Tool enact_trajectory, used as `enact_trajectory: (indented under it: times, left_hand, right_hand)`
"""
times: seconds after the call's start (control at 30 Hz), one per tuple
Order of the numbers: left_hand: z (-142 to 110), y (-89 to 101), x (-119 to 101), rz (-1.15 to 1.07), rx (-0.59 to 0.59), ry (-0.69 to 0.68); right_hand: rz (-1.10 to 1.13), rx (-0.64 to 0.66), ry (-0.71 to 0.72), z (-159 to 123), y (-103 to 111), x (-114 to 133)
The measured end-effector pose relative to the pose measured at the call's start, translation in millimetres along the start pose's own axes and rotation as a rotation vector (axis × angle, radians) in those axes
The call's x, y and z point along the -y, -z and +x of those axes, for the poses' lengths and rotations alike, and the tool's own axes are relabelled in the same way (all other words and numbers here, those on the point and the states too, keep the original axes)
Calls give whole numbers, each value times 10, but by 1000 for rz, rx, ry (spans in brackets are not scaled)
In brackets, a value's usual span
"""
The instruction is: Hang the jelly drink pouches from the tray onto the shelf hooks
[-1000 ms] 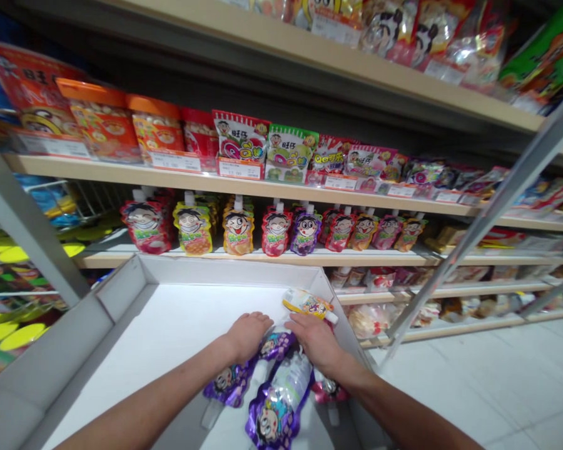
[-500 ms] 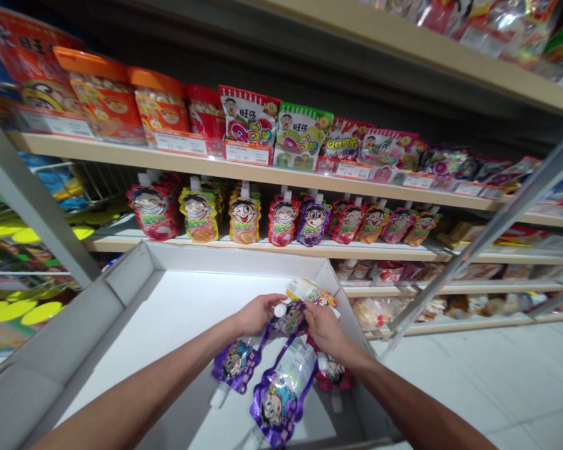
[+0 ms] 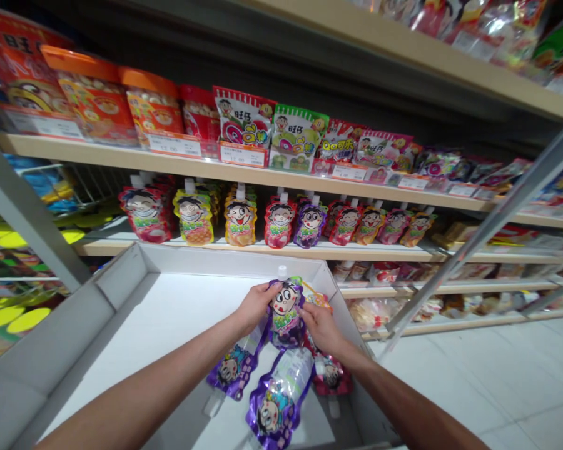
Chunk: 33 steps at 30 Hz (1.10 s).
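Between my two hands a purple spouted jelly pouch (image 3: 286, 315) is held upright, white cap on top and cartoon front facing me. My left hand (image 3: 258, 305) pinches its upper left edge, and my right hand (image 3: 321, 325) grips its right edge. Below it, in the white box (image 3: 169, 325), lie a large purple pouch (image 3: 281, 400) and another purple pouch (image 3: 234, 369), caps pointing down toward me. A red pouch (image 3: 331, 375) lies under my right wrist. Behind my right hand an orange-yellow pouch (image 3: 323, 302) is partly hidden.
Ahead, a lower shelf (image 3: 244, 250) carries a row of standing spouted pouches, including a purple one (image 3: 311, 224). The shelf above holds candy bags (image 3: 293, 139) and orange-lidded jars (image 3: 91, 94). A grey metal post (image 3: 488, 231) slants at the right; another post (image 3: 32, 212) stands left.
My hands have picked a purple pouch up from among those in the box and turned it upright, front toward me. The other pouches stay lying there.
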State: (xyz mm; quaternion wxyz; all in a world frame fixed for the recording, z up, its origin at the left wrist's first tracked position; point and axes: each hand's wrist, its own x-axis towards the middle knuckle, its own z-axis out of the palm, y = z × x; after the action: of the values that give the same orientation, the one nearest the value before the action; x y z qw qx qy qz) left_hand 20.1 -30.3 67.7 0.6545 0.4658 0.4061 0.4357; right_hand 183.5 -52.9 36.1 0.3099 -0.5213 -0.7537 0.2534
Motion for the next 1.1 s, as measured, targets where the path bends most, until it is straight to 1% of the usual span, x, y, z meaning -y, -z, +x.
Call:
enact_trajectory:
  times: [0.1,0.2,0.27,0.3,0.4,0.5,0.6,0.67,0.73,0.83,0.97,1.03,1.1]
  left_hand:
    - [16,4,-18,-71,-49,-11]
    - [10,21,-74,-58,-33,-8]
    - [6,16,-142,27,-2,-6]
    - [6,7,-180,93,7,-12]
    - [37,-27,-271,356,19,-26]
    - [127,-44,-287,628,17,-71]
    - [262,-46,-280,812,-28,-203]
    - [357,-64,-304,867,-62,-250]
    - [453,-114,-357,864,-97,-258]
    - [614,-234,-469,800,-162,-250]
    - [884,-360,-584,755,-254,-248]
    - [1021,-385,-605,761,-304,-254]
    - [1138,-403,-602,755,-346,-236]
  right_hand:
    - [149,56,-3,3,-2,23]
    - [363,166,-124,9,-12,25]
    - [469,168,-194,22,2,18]
    - [511,135,-212,34,22,17]
    - [630,-38,-261,91,131,40]
    - [706,-159,-286,175,268,99]
    - [673,-168,-292,284,387,156]
    - [617,-163,-296,378,461,178]
    - [586,-191,-283,491,534,189]
    - [589,-288,-250,686,638,188]
    - [570,-371,-225,969,725,137]
    - [506,-403,-223,1107,741,80]
    - [379,-454,-219,1234,744,5]
